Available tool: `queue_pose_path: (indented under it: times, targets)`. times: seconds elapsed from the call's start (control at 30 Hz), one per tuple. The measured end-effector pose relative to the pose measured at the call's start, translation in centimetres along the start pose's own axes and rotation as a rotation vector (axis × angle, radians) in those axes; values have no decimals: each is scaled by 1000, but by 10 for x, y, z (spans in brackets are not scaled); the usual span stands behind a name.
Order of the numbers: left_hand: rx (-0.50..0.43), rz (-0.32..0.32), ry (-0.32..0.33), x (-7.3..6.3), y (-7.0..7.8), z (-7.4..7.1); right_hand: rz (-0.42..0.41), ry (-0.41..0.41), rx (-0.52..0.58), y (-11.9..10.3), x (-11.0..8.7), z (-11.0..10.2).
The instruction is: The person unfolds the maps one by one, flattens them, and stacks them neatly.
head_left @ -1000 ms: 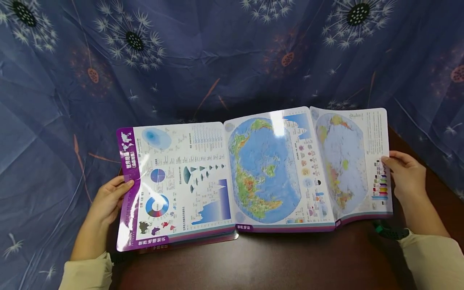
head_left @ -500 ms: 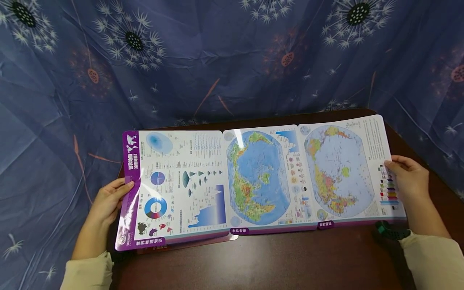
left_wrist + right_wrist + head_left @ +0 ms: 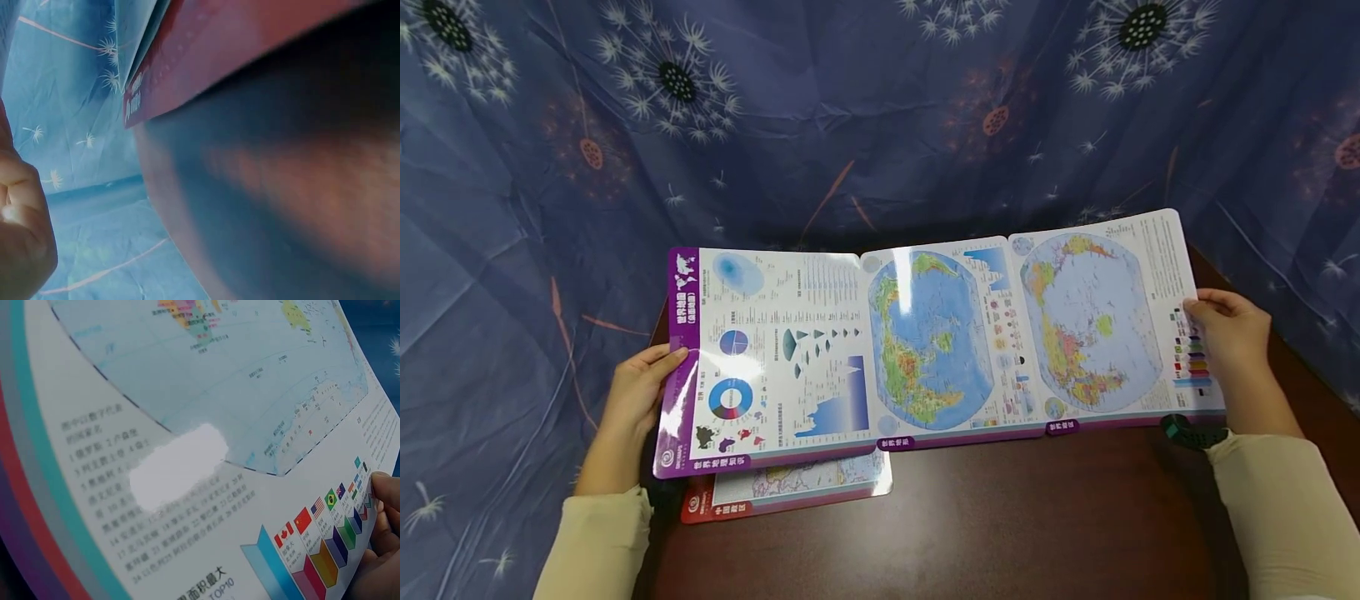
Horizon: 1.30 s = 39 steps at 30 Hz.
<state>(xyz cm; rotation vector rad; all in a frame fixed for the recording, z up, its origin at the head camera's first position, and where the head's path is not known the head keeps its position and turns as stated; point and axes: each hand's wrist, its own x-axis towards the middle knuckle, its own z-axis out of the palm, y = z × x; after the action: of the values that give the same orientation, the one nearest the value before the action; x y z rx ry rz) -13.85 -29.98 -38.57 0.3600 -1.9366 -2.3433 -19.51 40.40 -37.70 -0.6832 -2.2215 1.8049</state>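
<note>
A fold-out world map (image 3: 951, 342) with three glossy panels is spread wide in the head view, its print turned sideways. My left hand (image 3: 634, 396) pinches its purple left border between thumb and fingers. At the far right edge, my right hand (image 3: 1236, 337) pinches the panel beside a row of small flags. The right wrist view shows this panel (image 3: 250, 400) up close, with the right fingers at its edge. Below the left panel, a second map (image 3: 805, 487) with a red border lies partly covered on the table; its red border (image 3: 212, 56) shows in the left wrist view.
A dark brown table (image 3: 970, 517) lies under the maps. Behind and beside it hangs a blue cloth (image 3: 865, 125) printed with dandelions. A dark band (image 3: 1195, 433) circles the right wrist.
The right panel, bent at first, has straightened out. Both hands have then moved the world map away from the body, exposing more of the red-bordered map.
</note>
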Motion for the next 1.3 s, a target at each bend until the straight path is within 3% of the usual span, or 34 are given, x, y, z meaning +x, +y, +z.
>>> queue_pose_path:
  times: [0.3, 0.63, 1.07, 1.13, 1.3]
  targets:
    - [82, 2, 179, 33, 10, 17, -35, 31, -260, -26, 25, 25]
    - [364, -3, 316, 59, 19, 25, -109, 123, -341, -47, 42, 60]
    - [645, 43, 419, 89, -3, 30, -125, 157, -432, -52, 51, 86]
    - [721, 74, 422, 90, -7, 32, -130, 159, -447, -52, 50, 88]
    - [952, 239, 432, 92, -13, 44, -193, 188, -525, -51, 51, 94]
